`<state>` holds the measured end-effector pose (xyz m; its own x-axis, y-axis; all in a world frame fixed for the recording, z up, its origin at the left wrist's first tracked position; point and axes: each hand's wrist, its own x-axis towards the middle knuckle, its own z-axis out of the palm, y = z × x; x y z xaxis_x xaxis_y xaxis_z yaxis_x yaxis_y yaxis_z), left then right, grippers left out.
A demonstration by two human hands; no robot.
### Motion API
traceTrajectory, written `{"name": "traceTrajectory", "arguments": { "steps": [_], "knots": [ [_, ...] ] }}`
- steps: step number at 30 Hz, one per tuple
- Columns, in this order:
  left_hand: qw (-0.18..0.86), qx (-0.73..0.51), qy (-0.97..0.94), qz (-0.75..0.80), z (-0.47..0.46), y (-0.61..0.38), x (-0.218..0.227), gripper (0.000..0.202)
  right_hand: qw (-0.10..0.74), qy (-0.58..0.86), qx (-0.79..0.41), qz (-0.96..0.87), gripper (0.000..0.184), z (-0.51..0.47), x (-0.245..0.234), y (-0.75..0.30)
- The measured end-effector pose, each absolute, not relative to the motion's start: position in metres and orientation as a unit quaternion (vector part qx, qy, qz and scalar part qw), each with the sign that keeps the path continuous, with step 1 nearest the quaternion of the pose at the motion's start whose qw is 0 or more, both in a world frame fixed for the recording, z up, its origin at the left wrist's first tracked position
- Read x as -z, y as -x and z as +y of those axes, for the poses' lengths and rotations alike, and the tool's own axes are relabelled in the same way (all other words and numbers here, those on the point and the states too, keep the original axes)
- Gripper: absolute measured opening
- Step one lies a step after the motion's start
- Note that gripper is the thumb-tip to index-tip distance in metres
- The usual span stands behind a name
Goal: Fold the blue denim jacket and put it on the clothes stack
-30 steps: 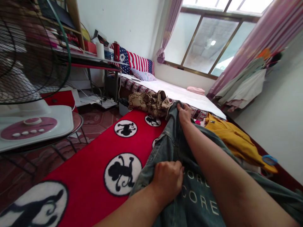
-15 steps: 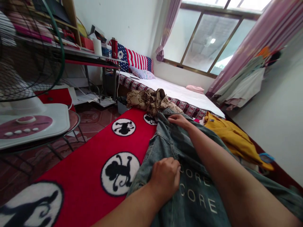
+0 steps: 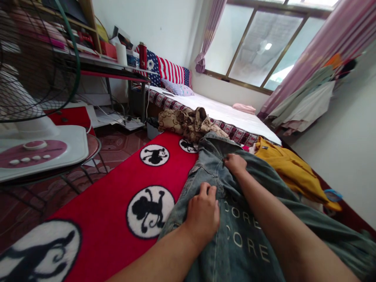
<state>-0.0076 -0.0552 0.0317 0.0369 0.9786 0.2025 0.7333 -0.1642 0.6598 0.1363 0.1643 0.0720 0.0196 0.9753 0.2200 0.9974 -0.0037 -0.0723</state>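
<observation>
A blue-green denim jacket (image 3: 210, 231) lies spread over the red blanket, its collar at the far end and pale letters reading "CORE" across it. My left hand (image 3: 204, 209) rests on the near part of the jacket, its fingers curled into the denim beside the lettering. Farther up, below the collar, my right hand (image 3: 235, 163) is closed on a fold of the same jacket. The fingertips of both hands are partly hidden.
Beneath the jacket is a red blanket (image 3: 108, 207) with monkey prints. Crumpled brown patterned cloth (image 3: 173, 120) lies beyond the collar, and a mustard garment (image 3: 284, 166) to the right. A fan (image 3: 32, 129) stands on a stool at left; a bed (image 3: 211, 103) is behind.
My right hand has moved from near the collar down and to the right, with the denim bunching under it. My left hand has shifted slightly, its fingers now more raised at the knuckles.
</observation>
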Motion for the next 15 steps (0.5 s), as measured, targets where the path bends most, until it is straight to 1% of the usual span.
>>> {"name": "traceTrajectory", "arguments": {
  "steps": [2, 5, 7, 10, 15],
  "knots": [
    [0.189, -0.298, -0.703, 0.618, -0.054, 0.007, -0.031, 0.030, 0.089, 0.702, 0.081, -0.702, 0.018, 0.165, -0.077, -0.118],
    [0.186, -0.278, -0.713, 0.616, -0.053, 0.007, -0.033, 0.026, 0.111, 0.648, 0.122, -0.744, 0.029, 0.166, -0.087, -0.089],
    [0.189, -0.266, -0.716, 0.618, -0.054, 0.008, -0.035, 0.025, 0.119, 0.576, 0.111, -0.801, 0.033, 0.167, -0.087, -0.076],
    [0.200, -0.252, -0.712, 0.625, -0.055, 0.008, -0.039, 0.023, 0.094, 0.501, 0.060, -0.858, 0.037, 0.173, -0.071, -0.072],
    [0.195, -0.256, -0.707, 0.630, -0.054, 0.009, -0.037, 0.023, 0.070, 0.530, 0.035, -0.844, 0.049, 0.184, -0.043, -0.074]
  ]
}}
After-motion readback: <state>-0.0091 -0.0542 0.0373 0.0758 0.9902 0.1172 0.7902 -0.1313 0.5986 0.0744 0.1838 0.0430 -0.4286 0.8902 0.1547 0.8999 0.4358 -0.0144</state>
